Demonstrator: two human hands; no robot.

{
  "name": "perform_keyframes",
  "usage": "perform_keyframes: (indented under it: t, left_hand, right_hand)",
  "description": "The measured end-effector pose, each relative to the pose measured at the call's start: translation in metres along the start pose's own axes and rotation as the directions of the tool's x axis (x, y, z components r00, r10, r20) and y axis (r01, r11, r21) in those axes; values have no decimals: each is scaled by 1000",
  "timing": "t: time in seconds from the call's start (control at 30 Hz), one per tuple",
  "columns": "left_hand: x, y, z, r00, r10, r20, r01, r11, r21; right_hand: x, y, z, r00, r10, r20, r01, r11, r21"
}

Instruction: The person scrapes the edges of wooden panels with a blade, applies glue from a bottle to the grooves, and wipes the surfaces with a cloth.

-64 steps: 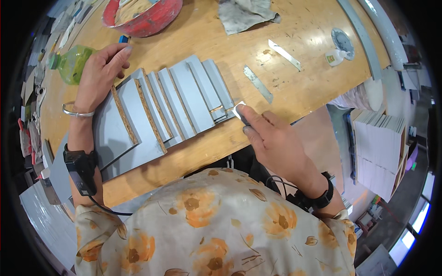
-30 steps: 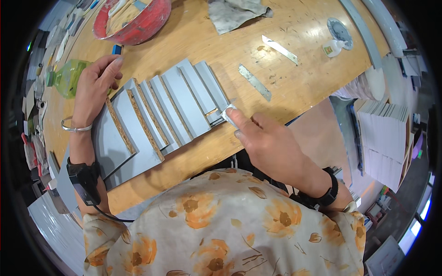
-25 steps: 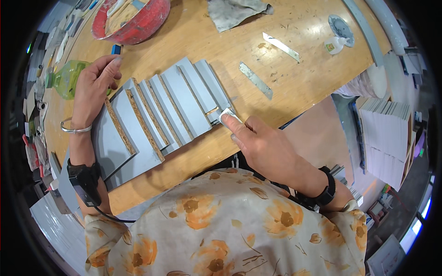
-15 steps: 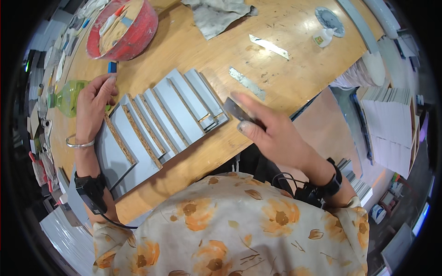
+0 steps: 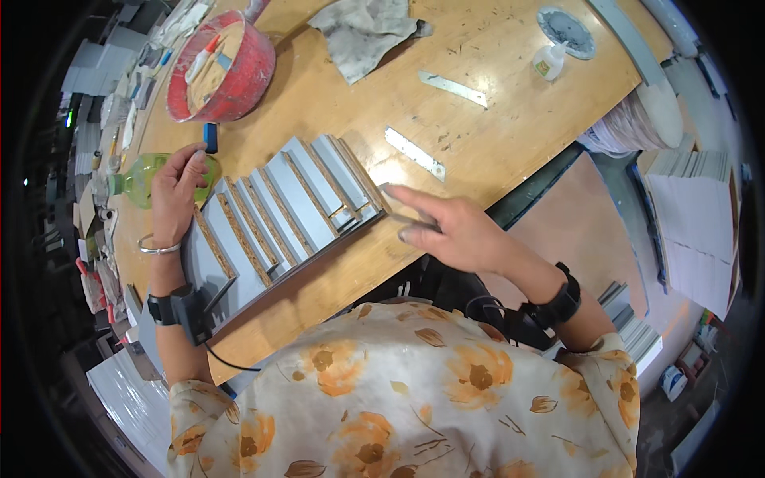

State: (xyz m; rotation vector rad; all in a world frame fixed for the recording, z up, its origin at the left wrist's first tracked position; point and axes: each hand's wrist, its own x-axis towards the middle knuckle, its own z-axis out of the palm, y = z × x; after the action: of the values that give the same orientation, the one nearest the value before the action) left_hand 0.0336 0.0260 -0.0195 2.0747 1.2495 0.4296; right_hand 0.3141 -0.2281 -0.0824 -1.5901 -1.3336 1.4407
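A fan of grey boards with raw chipboard edges (image 5: 275,211) lies in overlapping steps on the wooden table. My left hand (image 5: 177,187) is at the fan's far left end, next to a green see-through bottle (image 5: 141,180). Its thumb and forefinger are pinched together; whatever may be between them is too small to make out. In my right hand (image 5: 458,231) is a flat dark grey plate (image 5: 418,219), now turned nearly edge-on between thumb and fingers. The plate is close to the right end of the boards; whether it touches them I cannot tell.
A red tub (image 5: 259,76) of tan powder stands far left, with a blue block (image 5: 210,138) near it. Two metal strips (image 5: 414,154), a grey cloth (image 5: 362,36), a small white bottle (image 5: 548,62) and a grey-smeared dish (image 5: 566,32) lie beyond. White panels (image 5: 689,227) stand at right.
My right hand has moved slightly lower, and the plate in it has turned from flat-on to nearly edge-on. My left hand stays by the boards' left end. The whole view has shifted a little.
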Motion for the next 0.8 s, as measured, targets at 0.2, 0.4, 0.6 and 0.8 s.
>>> perform_keyframes:
  t: [0.2,0.4,0.6,0.8]
  left_hand:
    - [-4,5,-1,999,12,-52,-4,987,162]
    - [-17,61,13,960,277,42,-253,791,557]
    - [-46,117,81,762,378,525,-633,605,483]
    - [-62,102,126,718,229,657,-665,504,551]
  right_hand:
    - [22,11,-4,986,-160,-35,157,985,-72]
    - [37,33,-36,905,-337,-260,174,850,-497]
    - [53,32,-41,915,-325,-240,119,784,-609]
    - [54,39,-38,883,-401,-243,175,762,-623]
